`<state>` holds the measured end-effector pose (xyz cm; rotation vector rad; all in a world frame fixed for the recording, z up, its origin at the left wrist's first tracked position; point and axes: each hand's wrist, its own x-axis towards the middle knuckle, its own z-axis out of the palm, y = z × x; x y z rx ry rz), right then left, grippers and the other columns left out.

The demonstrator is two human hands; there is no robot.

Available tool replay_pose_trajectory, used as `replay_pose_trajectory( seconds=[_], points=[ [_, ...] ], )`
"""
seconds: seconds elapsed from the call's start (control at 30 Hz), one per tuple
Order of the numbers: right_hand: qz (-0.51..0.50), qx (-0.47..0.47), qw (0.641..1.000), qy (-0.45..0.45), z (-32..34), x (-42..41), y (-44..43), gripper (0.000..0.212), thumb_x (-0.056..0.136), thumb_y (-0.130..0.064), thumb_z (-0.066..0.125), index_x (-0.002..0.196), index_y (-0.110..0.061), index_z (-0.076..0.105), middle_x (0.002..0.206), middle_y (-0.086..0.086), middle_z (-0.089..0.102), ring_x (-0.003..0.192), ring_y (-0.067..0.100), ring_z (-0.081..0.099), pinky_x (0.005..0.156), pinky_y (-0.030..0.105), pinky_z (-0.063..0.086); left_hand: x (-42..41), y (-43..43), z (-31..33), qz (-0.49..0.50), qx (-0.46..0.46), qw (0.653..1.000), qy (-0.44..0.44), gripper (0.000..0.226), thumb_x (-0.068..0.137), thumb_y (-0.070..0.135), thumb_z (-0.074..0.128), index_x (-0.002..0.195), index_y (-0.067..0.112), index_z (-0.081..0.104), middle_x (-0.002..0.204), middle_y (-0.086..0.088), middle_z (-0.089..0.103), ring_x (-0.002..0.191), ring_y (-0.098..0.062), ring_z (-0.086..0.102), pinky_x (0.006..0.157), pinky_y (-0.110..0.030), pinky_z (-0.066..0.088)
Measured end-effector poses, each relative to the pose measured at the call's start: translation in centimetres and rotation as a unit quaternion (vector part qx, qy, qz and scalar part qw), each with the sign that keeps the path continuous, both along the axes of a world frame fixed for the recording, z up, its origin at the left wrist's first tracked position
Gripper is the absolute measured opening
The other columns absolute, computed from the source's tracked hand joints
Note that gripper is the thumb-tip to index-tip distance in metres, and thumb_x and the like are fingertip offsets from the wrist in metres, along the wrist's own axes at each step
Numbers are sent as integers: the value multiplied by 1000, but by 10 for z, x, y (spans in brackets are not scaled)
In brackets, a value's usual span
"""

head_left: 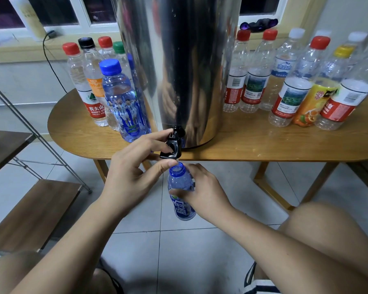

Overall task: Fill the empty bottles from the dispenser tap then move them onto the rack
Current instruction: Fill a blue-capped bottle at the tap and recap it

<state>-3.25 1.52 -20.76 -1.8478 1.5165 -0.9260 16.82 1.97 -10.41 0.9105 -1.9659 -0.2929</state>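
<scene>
The left hand reaches up to the black tap at the foot of the steel dispenser. Its forefinger lies over the top of the tap, another finger is curled round the lever, and the thumb sits just below, beside the bottle mouth. These fingers hide part of the tap, so the lever's position cannot be read.

The right hand grips the blue bottle round its middle, fingers wrapped over the label. It holds the bottle upright in the air in front of the counter edge, with the uncapped mouth right under the spout. The right hand covers much of the bottle. Only the neck, shoulder and base show, and the water level inside cannot be made out. It is also hard to tell whether water is running from the spout.

The dispenser's top is cut off by the frame. On the counter to its left stands a cluster of capped bottles, and the ones at the back are partly hidden behind the front ones and the dispenser. To its right stands a larger group, clear and seemingly empty, with the outermost cut off at the frame edge.

The rack stands at the far left, with wooden shelves on a metal frame, and it runs out of view.
</scene>
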Motion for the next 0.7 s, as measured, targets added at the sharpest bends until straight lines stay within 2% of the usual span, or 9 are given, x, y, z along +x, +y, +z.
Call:
replay_pose_trajectory(
  seconds=[0.23, 0.5, 0.7],
  points=[
    [1, 8, 1000, 3, -1, 1, -1, 66, 84, -50, 87, 142, -44, 57, 126, -17, 61, 113, 6, 61, 96, 25, 51, 2, -2, -3, -4, 5, 1000, 0, 18, 97, 23, 80, 107, 9, 73, 145, 6, 67, 124, -14, 70, 88, -43, 62],
    [-4, 10, 1000, 8, -1, 1, -1, 65, 83, -51, 87, 140, -44, 58, 122, -19, 61, 110, 5, 60, 92, 21, 48, 1, -2, -3, -6, 7, 1000, 2, 19, 97, 22, 79, 107, 8, 73, 145, 6, 67, 123, -15, 71, 88, -44, 62],
    [-6, 11, 1000, 1, 0, 2, -1, 63, 83, -48, 88, 139, -41, 60, 122, -16, 62, 109, 6, 62, 93, 23, 51, 1, -2, -4, -1, 8, 1000, 1, 17, 97, 22, 79, 105, 8, 72, 144, 8, 67, 120, -17, 72, 87, -46, 61]
  ],
)
